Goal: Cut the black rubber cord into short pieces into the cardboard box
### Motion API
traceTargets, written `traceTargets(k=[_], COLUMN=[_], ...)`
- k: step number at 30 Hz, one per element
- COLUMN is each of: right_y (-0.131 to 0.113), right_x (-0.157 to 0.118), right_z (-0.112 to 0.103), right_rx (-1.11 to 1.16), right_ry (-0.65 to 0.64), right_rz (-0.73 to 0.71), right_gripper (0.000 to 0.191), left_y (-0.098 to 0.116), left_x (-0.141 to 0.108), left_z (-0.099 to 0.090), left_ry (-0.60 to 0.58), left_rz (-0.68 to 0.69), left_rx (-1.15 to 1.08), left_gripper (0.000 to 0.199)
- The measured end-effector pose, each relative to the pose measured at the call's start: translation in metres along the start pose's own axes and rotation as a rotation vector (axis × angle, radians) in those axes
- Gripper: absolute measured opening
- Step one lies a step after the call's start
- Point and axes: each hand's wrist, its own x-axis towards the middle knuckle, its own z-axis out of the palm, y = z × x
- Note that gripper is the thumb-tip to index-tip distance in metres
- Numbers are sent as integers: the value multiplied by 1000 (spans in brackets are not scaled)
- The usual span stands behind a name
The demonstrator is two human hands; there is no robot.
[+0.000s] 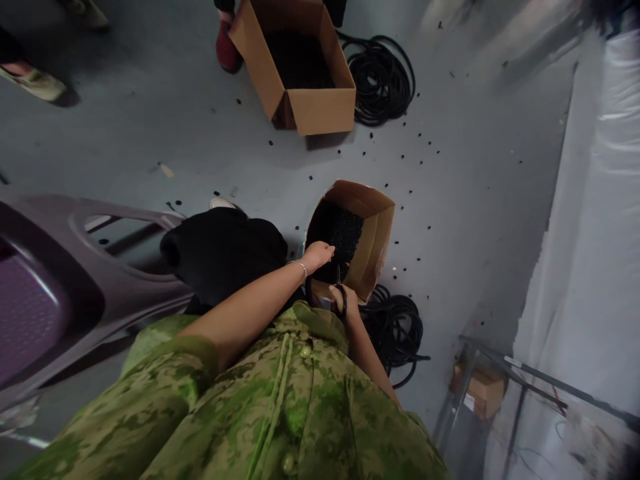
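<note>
My left hand, with a thin bracelet at the wrist, is over the near part of an open cardboard box. Its fingers are pinched together; what they hold, if anything, is too small to make out. Close by on the right, my right hand is closed around the black handles of a pair of scissors, whose narrow blades point into the box. Many small black pieces lie heaped inside it. A short black curved length, perhaps hose, shows below my left hand.
Beyond stands a larger cardboard box of black pieces, beside a black hose coil. Another hose coil lies right of my hands. Small black bits dot the floor. A plastic chair is left; a metal frame is right. Other people's feet show at top left.
</note>
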Motion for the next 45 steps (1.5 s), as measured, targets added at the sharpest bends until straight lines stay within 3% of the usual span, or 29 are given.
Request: traceTargets(k=[10, 15, 21, 25, 29, 35, 45], right_y=[-3, -3, -8, -15, -22, -31, -34], right_x=[2, 2, 3, 4, 8, 13, 17], right_z=[-2, -2, -5, -16, -32, -43, -47], right_rx=[106, 193, 241, 304, 375, 239, 232], right_ry=[-101, -190, -132, -102, -97, -77, -82], right_rz=[126, 184, 216, 210, 114, -51, -140], right_gripper=[48, 50, 51, 52, 67, 64, 61], left_y=[18, 17, 19, 21, 22, 21, 25], left_x=[-28, -29, -26, -21, -18, -22, -29], left_z=[-2, 0, 0, -6, -8, -7, -9], left_ry=[-244, -275, -210, -128, -85, -167, -285], left_rz=[-204, -268, -182, -105, -56, -3, 65], left_rx=[-468, -603, -698, -642, -492, -373, -309], left_gripper=[24, 30, 26, 26, 22, 21, 18])
